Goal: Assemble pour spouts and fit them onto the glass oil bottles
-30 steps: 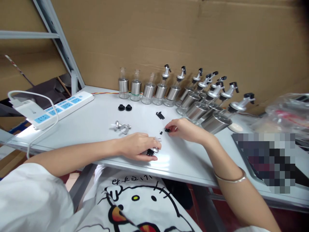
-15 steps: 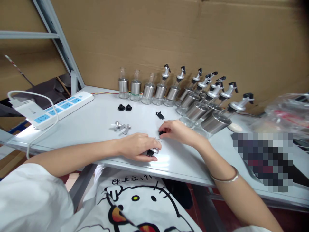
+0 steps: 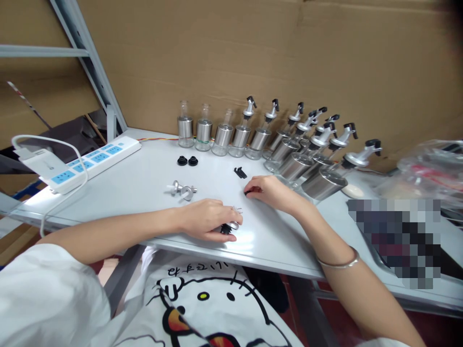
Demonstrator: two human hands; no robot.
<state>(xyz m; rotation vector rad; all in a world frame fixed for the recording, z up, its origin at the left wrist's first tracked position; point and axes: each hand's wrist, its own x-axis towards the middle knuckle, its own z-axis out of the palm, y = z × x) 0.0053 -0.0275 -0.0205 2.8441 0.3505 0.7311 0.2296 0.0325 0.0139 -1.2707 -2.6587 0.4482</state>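
Note:
My left hand (image 3: 204, 219) is closed round a pourer spout (image 3: 231, 226) with a silver cap and a black ribbed stopper, low over the front of the table. Farther right, my right hand (image 3: 265, 190) pinches a small black part (image 3: 247, 193), mostly covered by the fingers. Just beyond it lie small black lever pieces (image 3: 240, 172). To the left of these, two silver spout pieces (image 3: 186, 192) with pale tubes rest on the table. Behind them sit two round black stoppers (image 3: 187, 161).
Glass bottles with steel sleeves (image 3: 224, 135) line the back; the three leftmost have no spout, several others carry pourers (image 3: 361, 154). A white power strip (image 3: 94, 161) with a cable lies left. Plastic bags (image 3: 430, 168) and a blurred-out item (image 3: 396, 243) lie right.
My right hand has moved slightly away and to the right with the small black part, apart from my left hand. My left hand stays on the pourer spout.

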